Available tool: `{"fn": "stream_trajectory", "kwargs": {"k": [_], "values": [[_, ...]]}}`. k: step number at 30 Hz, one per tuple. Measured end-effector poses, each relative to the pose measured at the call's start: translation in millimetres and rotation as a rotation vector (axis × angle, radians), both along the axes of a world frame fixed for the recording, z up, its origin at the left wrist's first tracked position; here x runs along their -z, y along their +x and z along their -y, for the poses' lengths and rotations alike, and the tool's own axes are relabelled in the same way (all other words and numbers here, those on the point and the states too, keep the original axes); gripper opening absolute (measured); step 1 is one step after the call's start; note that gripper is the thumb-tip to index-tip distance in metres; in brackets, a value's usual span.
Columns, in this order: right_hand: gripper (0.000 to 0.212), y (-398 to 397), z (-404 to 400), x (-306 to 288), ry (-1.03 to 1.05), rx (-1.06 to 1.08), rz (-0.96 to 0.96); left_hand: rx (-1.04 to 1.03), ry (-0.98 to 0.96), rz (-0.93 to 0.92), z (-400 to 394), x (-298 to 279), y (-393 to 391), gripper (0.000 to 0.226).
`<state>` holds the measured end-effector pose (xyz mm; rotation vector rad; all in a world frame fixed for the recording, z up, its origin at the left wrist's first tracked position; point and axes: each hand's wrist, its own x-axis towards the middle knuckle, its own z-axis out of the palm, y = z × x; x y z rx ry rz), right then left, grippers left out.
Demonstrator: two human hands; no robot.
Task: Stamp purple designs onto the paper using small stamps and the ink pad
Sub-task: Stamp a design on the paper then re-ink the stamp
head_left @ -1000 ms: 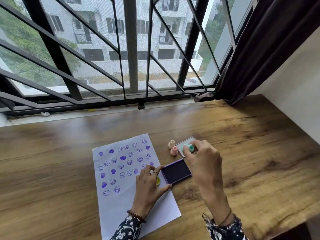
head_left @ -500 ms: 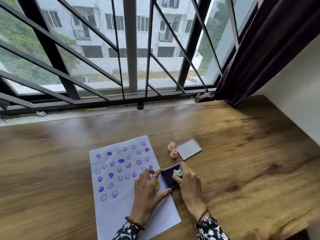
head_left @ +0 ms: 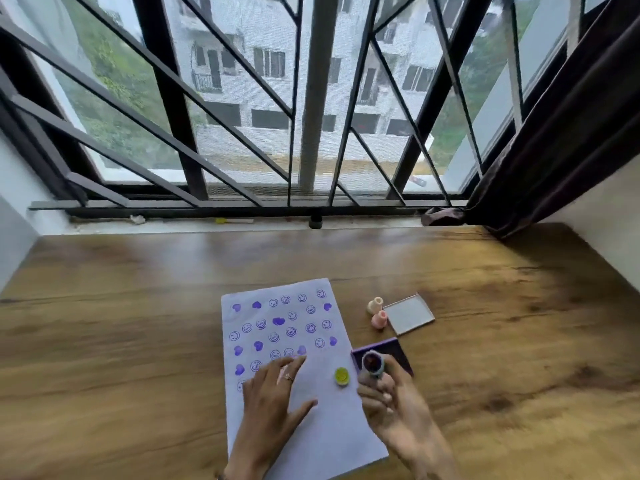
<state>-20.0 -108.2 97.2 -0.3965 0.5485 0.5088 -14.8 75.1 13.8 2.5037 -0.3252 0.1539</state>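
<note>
Paper (head_left: 322,424) lies flat on the tabletop (head_left: 138,341), and your left hand (head_left: 273,393) rests on it, open, fingers spread. Press it flat so it cannot slide. Your right hand (head_left: 391,407) grips the small stamp (head_left: 372,363), inky face up, by the purple ink pad (head_left: 398,349). Turn it down, push straight onto a bare spot, then lift.

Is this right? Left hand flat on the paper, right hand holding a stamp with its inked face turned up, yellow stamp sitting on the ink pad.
Not quite. The head view shows the yellow stamp on the paper, beside the ink pad, not on it. The left hand and the right hand with its stamp are as stated.
</note>
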Motion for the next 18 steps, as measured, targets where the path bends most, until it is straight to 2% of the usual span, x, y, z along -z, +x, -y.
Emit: {"fn": "stream_trajectory", "kwargs": {"k": [2,3,4,6,9,12,14,16,18], "values": [[0.039,-2,-14,1,0.005,-0.046,-0.003,-0.042,0.028,0.071,-21,0,-6,0.068],[0.034,-2,-22,3,-0.061,-0.048,-0.035,-0.061,0.039,0.086,-33,-1,-9,0.063],[0.027,-1,-30,6,-0.182,-0.047,-0.075,-0.086,0.048,0.078,-43,-1,-12,0.062],[0.021,2,-45,9,-0.603,-0.084,-0.080,-0.135,0.071,0.028,-59,3,-18,0.067],[0.027,11,-67,3,-1.337,-0.176,0.186,-0.175,0.102,-0.054,-70,7,-24,0.079],[0.032,20,-83,-9,-1.847,-0.190,0.516,-0.185,0.116,-0.097,-71,8,-23,0.076],[0.030,26,-94,-11,-2.040,-0.129,0.697,-0.197,0.105,-0.113,-71,8,-23,0.076],[0.030,31,-104,-4,-2.121,-0.088,0.807,-0.201,0.107,-0.112,-71,9,-23,0.075],[0.026,33,-113,11,-2.204,-0.136,0.876,-0.204,0.118,-0.120,-71,10,-23,0.075]]}}
